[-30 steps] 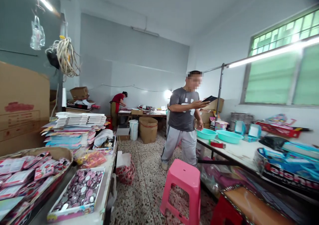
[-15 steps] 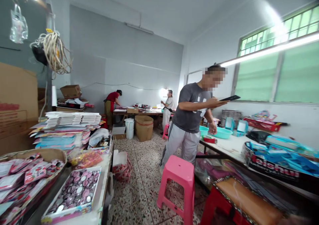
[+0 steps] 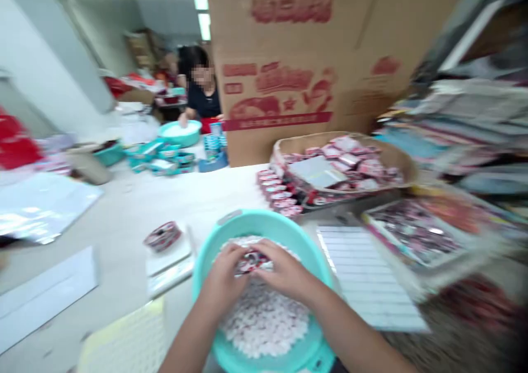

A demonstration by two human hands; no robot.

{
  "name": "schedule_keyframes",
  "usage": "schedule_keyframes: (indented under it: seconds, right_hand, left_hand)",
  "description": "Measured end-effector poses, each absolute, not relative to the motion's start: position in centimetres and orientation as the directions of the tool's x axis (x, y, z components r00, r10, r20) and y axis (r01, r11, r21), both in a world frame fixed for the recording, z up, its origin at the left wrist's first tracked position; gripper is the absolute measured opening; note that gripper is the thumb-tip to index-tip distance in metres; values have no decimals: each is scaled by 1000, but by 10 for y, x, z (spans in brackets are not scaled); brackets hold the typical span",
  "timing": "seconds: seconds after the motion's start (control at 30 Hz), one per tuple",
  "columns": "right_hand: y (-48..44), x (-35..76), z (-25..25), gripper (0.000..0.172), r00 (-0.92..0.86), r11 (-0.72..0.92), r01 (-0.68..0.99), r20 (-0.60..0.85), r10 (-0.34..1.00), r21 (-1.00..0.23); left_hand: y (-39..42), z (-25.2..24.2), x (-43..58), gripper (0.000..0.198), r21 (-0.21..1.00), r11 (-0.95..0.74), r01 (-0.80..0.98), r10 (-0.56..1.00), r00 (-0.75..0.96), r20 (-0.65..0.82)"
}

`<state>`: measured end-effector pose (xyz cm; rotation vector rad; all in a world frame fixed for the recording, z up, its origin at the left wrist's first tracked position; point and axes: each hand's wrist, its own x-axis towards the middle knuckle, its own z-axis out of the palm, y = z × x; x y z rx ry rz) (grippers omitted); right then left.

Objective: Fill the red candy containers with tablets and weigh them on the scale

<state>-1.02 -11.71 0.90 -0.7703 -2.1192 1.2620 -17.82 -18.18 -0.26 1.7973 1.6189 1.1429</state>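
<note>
Both hands are over a turquoise basin (image 3: pixel 201 274) full of small white pieces (image 3: pixel 268 323). My left hand (image 3: pixel 226 276) and my right hand (image 3: pixel 284 267) close round a small red-and-white printed pack (image 3: pixel 252 262) from its two sides. Blur hides its exact kind. To the left of the basin, a pink patterned pack (image 3: pixel 163 236) sits on a small white scale-like device (image 3: pixel 171 260). White ruled sheets (image 3: pixel 369 279) lie to the right of the basin.
A large cardboard box (image 3: pixel 284 48) stands behind the table. At the right are a basket of printed packs (image 3: pixel 406 166), a tray of small round pieces (image 3: pixel 416 232) and stacked card (image 3: pixel 474 109). Across the table, a person (image 3: pixel 204 95) has a hand at another turquoise basin (image 3: pixel 181 137).
My view has swung left and down from the room, with its standing person and pink stool, to the table. Both my hands, the basin and the held pack are now in view.
</note>
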Motion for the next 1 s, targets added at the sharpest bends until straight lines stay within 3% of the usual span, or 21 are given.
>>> schedule_keyframes:
  seconds: [0.13,0.37,0.73,0.9,1.0]
  right_hand:
    - [-107,-8,2,49,-750,494,277,136,647,-824]
    - [-112,-7,6,37,-759,510,406,30,650,-758]
    - [-113,-9,1,26,-759,518,468,-25,651,-716]
    - [-111,-6,-3,24,-687,486,502,11,727,-716]
    - [-107,-5,-5,24,-591,428,534,40,805,-729]
  left_hand:
    - [-182,2,-184,38,759,-130,638,985,-1,170]
    - [-182,12,-179,33,694,41,719,999,-9,-50]
    - [-182,8,-183,30,580,105,808,973,38,-230]
    - [-183,6,-183,54,452,145,880,964,-22,-267]
    - [-183,6,-180,37,369,126,921,952,-8,-306]
